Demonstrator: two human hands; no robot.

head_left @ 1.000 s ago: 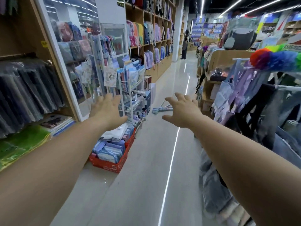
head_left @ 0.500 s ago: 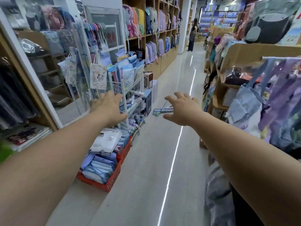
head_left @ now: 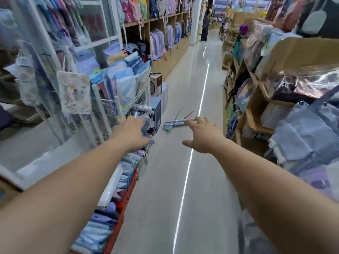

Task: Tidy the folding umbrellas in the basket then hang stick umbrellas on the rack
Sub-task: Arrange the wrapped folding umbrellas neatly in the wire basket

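Two stick umbrellas (head_left: 175, 123), perhaps more in the blur, lie on the floor (head_left: 161, 189) mid-aisle. Their long axes run left to right, handles left, thin tips angled far and right. One red basket (head_left: 126, 197) sits near, along the left, packed with many folding umbrellas (head_left: 102, 228) in blue and lilac. One white wire rack (head_left: 117, 107) stands behind it. Two hands reach forward, holding nothing: the left hand (head_left: 131, 132) over the rack's foot, the right hand (head_left: 201, 134) with fingers spread, covering the umbrellas' right end in view. One person (head_left: 205, 21) stands far off.
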